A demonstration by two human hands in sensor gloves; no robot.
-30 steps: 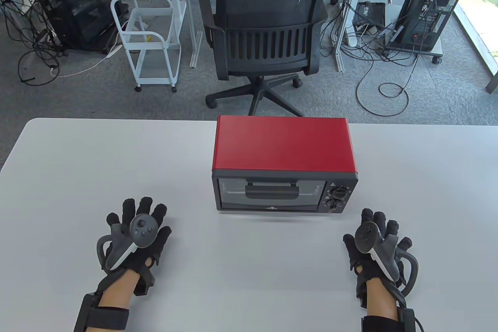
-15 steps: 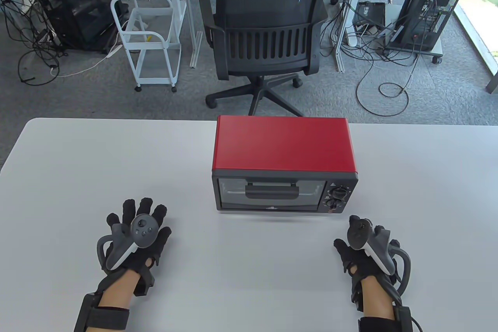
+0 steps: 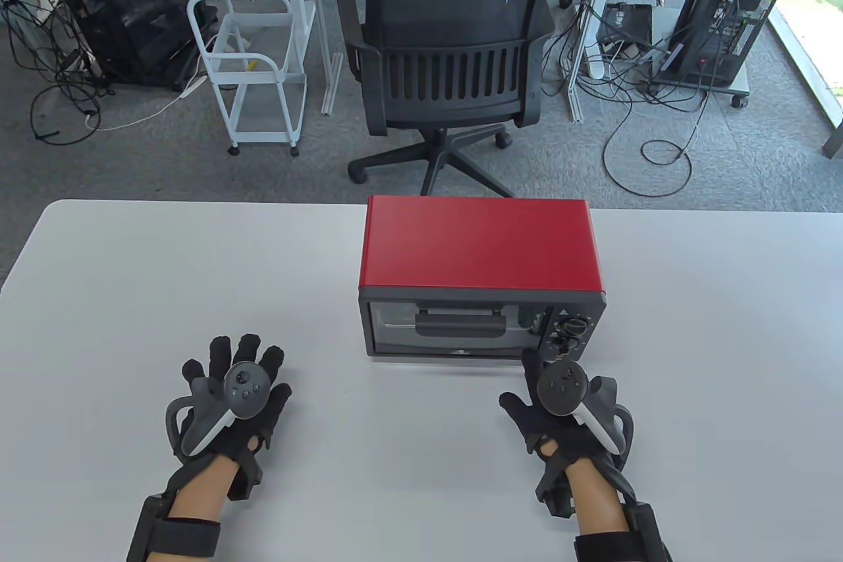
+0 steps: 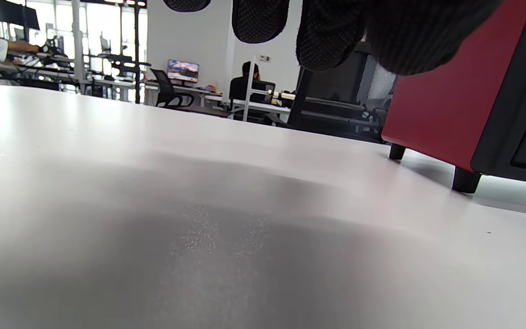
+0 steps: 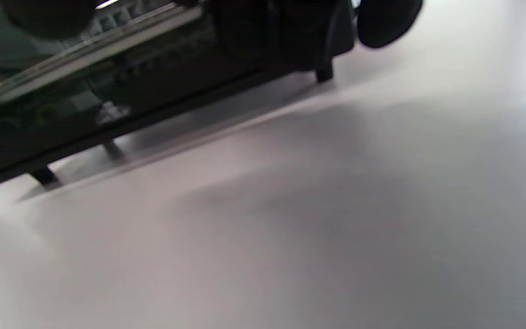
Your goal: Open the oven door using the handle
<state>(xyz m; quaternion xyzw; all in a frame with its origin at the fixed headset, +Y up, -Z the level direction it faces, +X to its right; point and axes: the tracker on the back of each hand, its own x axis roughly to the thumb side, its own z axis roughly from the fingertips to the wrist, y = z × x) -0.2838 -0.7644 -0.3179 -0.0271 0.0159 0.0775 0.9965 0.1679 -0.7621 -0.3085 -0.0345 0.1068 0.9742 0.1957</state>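
A red toaster oven (image 3: 481, 242) stands on the white table (image 3: 197, 272), its dark glass door (image 3: 454, 328) closed and facing me. The black handle (image 3: 460, 323) runs across the door's upper middle. Two knobs (image 3: 571, 335) sit on the right of the front. My right hand (image 3: 560, 404) is above the table just in front of the oven's lower right corner, fingers spread, holding nothing. My left hand (image 3: 227, 391) rests flat on the table to the left, fingers spread. The oven's red side shows in the left wrist view (image 4: 432, 100). Its door shows blurred in the right wrist view (image 5: 107, 105).
A black office chair (image 3: 448, 61) stands behind the table's far edge. A white cart (image 3: 253, 68), computer towers and cables are on the floor beyond. The oven stands on small black feet (image 4: 466, 179).
My right hand has moved left and toward the oven's front, from the right side of the table. My left hand and the oven have not moved.
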